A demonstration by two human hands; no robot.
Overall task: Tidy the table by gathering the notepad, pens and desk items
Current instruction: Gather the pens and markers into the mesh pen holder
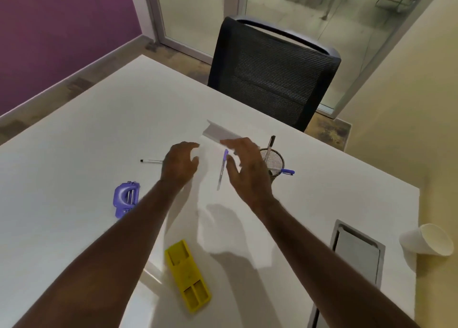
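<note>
A white notepad (210, 159) lies in the middle of the white table (74, 154), its far end folded up into a ridge. On it rests a pen with a purple cap (222, 171). My left hand (179, 165) hovers at the pad's left edge with curved fingers; I cannot tell if it touches the pad. Over the pad's right side is my right hand (247, 171), fingers apart and holding nothing. A thin black-tipped pen (151, 161) lies just left of my left hand. A black mesh pen cup (276, 162) holding pens stands behind my right hand, a blue pen (286, 171) beside it.
A purple hole punch (125, 198) sits near my left forearm. A yellow plastic holder (188, 275) lies close to the front. A paper cup (426, 239) lies on its side at the right edge, next to a grey cable hatch (357, 253). A black mesh chair (272, 72) stands beyond the table.
</note>
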